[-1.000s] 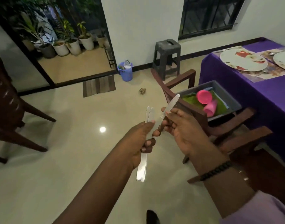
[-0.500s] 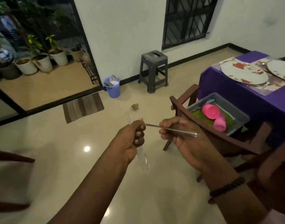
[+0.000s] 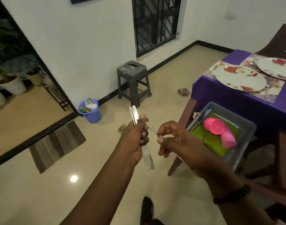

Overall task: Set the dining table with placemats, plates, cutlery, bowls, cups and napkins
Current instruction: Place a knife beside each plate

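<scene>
My left hand (image 3: 135,140) is closed around a small bundle of metal knives (image 3: 148,158), held upright over the floor. My right hand (image 3: 173,140) pinches one thin piece of cutlery (image 3: 152,131) whose other end reaches the left fist. To the right, a grey bin (image 3: 246,127) on a wooden chair (image 3: 187,114) holds two pink cups (image 3: 214,125) and green napkins (image 3: 208,140). On the purple-clothed table (image 3: 228,98) lie floral placemats (image 3: 268,93) with two white flowered plates (image 3: 239,77).
A dark plastic stool (image 3: 133,78) stands by the wall under the barred window. A blue waste bucket (image 3: 90,111) sits beside the doorway, with a striped mat (image 3: 58,143) before it. Potted plants (image 3: 11,83) line the porch. My foot (image 3: 147,210) shows at the bottom.
The view has swung left and up. My right hand has brought its single piece in toward the left fist, and the bundle in my left hand now stands more upright.
</scene>
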